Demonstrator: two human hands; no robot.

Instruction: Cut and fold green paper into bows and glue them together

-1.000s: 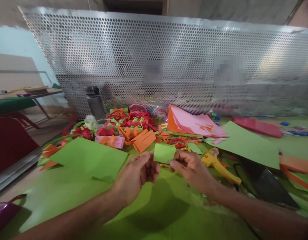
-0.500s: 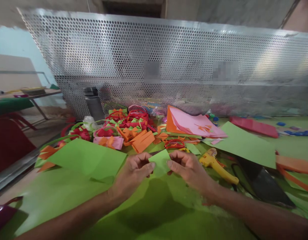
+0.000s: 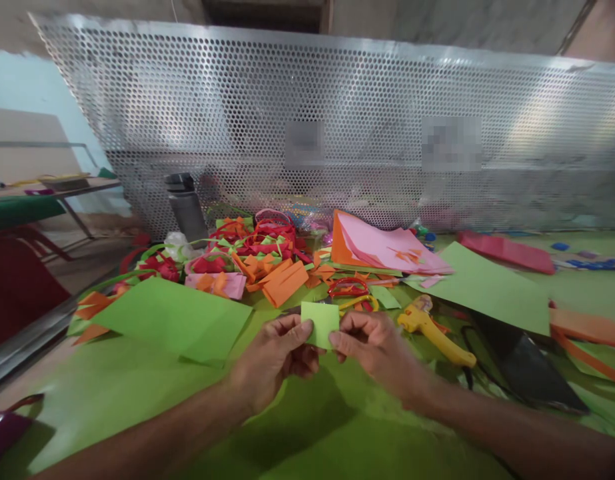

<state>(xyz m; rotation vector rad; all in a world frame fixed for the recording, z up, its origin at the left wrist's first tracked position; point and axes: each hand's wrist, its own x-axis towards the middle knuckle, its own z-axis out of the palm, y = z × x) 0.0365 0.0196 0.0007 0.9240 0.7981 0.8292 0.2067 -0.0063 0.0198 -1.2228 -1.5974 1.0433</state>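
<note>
A small folded piece of light green paper (image 3: 320, 321) is held up between both hands just above the green table cover (image 3: 112, 393). My left hand (image 3: 274, 357) pinches its left edge with thumb and fingertips. My right hand (image 3: 372, 343) pinches its right edge, fingers curled. Both hands hover in front of the heap of paper scraps.
A large green sheet (image 3: 174, 319) lies at left, another green sheet (image 3: 487, 287) at right. Orange, red and pink paper pieces (image 3: 267, 257) are heaped behind, with pink sheets (image 3: 387, 248). A yellow glue gun (image 3: 434, 330), a dark flat thing (image 3: 530, 367), a grey bottle (image 3: 187, 207) and a perforated metal screen (image 3: 337, 120) surround them.
The green piece has been turned and folded smaller between the hands, which have drawn closer together. My left hand now pinches it; a second ago only the right held it.
</note>
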